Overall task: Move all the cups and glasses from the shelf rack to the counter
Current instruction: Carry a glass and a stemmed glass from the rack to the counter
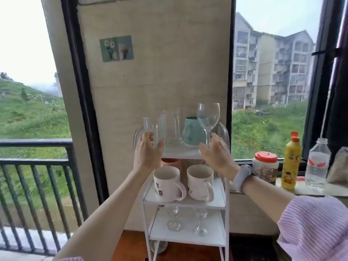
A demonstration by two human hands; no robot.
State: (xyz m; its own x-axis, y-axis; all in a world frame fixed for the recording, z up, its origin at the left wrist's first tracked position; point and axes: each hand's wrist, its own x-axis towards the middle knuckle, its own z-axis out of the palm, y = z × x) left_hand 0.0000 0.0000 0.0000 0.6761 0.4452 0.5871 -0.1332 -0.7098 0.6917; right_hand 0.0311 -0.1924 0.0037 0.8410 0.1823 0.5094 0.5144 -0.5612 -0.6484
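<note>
Left hand (147,153) wraps a clear tumbler (153,132) low on its body; right hand (216,153) pinches the stem of a wine glass (208,117), fingers curled round it. Both are at the top tier of the white shelf rack (184,202), bases about at shelf level; can't tell if they're lifted clear. Behind them on the same tier: a tall clear glass (173,129) and a teal cup (193,132). Middle tier holds two white mugs (166,183) with handles facing me, plus an orange-pink cup (170,162) behind. Bottom tier has two small stemmed glasses (174,218). Handling call: all glass is light, rigid, slick and breakable; the wine glass is top-heavy, so stem near the bowl beats the foot. Tumbler: full wrap mid-body. Mugs: heavier, take by the handle. The desk isn't clearly in view; nearest ledge is the sill to the right, carrying a red-lidded jar (265,166), a yellow bottle (291,162) and a water bottle (318,162). Mugs carry dark print, bottles carry labels; nothing legible. Grey watch (243,176) on my right wrist.
</note>
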